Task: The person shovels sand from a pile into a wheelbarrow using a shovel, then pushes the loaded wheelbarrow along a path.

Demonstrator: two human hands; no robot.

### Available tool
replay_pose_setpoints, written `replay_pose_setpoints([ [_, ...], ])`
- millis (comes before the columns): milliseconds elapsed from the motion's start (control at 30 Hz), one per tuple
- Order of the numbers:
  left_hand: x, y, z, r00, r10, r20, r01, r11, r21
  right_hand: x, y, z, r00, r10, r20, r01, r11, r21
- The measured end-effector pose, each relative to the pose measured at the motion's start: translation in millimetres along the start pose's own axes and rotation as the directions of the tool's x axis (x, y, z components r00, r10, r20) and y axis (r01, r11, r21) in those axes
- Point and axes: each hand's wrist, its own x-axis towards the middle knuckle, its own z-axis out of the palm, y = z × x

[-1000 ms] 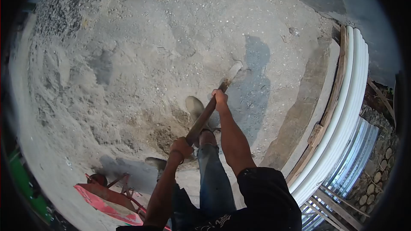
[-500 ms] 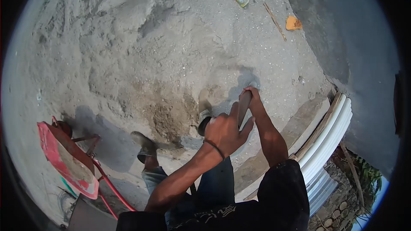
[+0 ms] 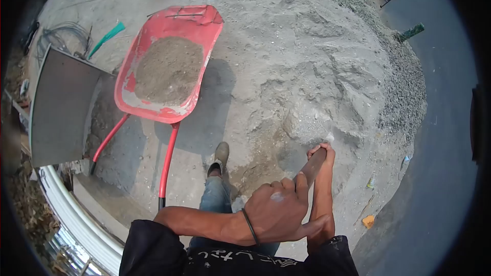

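Observation:
A brown shaft, seemingly the handle of a shovel (image 3: 313, 166), points away from me toward the sand heap (image 3: 317, 97). Its head is mostly hidden beyond my hands; only a pale patch shows there. My right hand (image 3: 323, 153) is wrapped round the shaft at its far visible part. Nearer to me, my left hand (image 3: 276, 209), with a dark band at the wrist, is closed over the near part, thumb sticking out to the right. To the left stands a red wheelbarrow (image 3: 204, 89) holding grey-brown sand (image 3: 169, 69).
The wheelbarrow's handles (image 3: 168, 158) reach toward my left side. A grey panel (image 3: 64, 105) and bundled white pipes (image 3: 76, 227) are at far left. Gravel (image 3: 406, 92) borders a grey wall (image 3: 440, 97) on the right. An orange lump (image 3: 367, 221) lies near its foot.
My view has swung left, bringing the wheelbarrow from the lower left edge to the upper left middle. Both hands keep their hold on the shaft.

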Motion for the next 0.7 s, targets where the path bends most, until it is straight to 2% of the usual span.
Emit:
replay_pose_setpoints([
  [33,-23.4,-22.9,-23.4,0.993,-0.072,-0.089,0.08,0.992,0.101,-5.9,27.5,42.4,0.996,-0.058,0.073,0.063,0.995,-0.073],
  [67,-47.7,-46.9,-49.5,0.983,-0.179,-0.046,0.185,0.965,0.188,-14.6,62.0,81.5,0.983,-0.109,0.15,0.128,0.984,-0.125],
  [100,-72.3,-70.2,-73.4,0.958,-0.285,-0.005,0.276,0.922,0.271,-23.8,92.2,117.8,0.984,0.019,0.177,-0.001,0.995,-0.099],
  [167,-120.7,-116.4,-91.5,0.835,-0.534,-0.133,0.533,0.725,0.436,-36.8,162.9,182.0,0.956,0.069,0.286,-0.018,0.984,-0.178],
  [233,-166.2,-163.9,-94.6,0.704,-0.672,-0.23,0.708,0.637,0.307,-42.9,233.3,229.5,0.947,0.125,0.297,-0.039,0.959,-0.28],
  [267,-188.4,-189.5,-92.4,0.634,-0.705,-0.317,0.773,0.588,0.238,-55.6,268.3,251.9,0.931,0.105,0.35,0.013,0.948,-0.318],
  [300,-208.6,-214.9,-85.3,0.553,-0.732,-0.398,0.827,0.538,0.162,-45.0,305.5,264.9,0.916,0.139,0.377,-0.004,0.942,-0.336],
  [333,-230.2,-239.1,-71.8,0.538,-0.735,-0.412,0.837,0.525,0.156,-43.2,340.6,276.3,0.927,0.039,0.374,0.11,0.924,-0.367],
  [400,-264.0,-281.4,-32.4,0.364,-0.762,-0.536,0.918,0.391,0.068,-53.0,377.4,280.5,0.904,0.083,0.419,0.124,0.888,-0.443],
  [467,-278.6,-310.7,8.3,0.311,-0.793,-0.523,0.937,0.348,0.029,-46.5,396.4,280.9,0.895,0.101,0.434,0.129,0.874,-0.469],
  [533,-275.0,-327.5,28.9,0.23,-0.872,-0.433,0.965,0.261,-0.014,-44.2,385.2,276.0,0.879,0.051,0.474,0.224,0.832,-0.507],
  [600,-247.3,-325.4,34.9,0.294,-0.919,-0.264,0.956,0.287,0.063,-30.5,359.7,262.5,0.852,0.002,0.523,0.271,0.854,-0.445],
  [667,-230.8,-306.6,65.8,0.5,-0.818,-0.285,0.853,0.521,0.002,-34.7,311.2,236.5,0.874,-0.005,0.487,0.234,0.881,-0.411],
  [700,-212.7,-291.8,65.1,0.53,-0.822,-0.207,0.829,0.554,-0.078,-24.4,288.3,219.0,0.892,-0.047,0.45,0.228,0.906,-0.357],
])
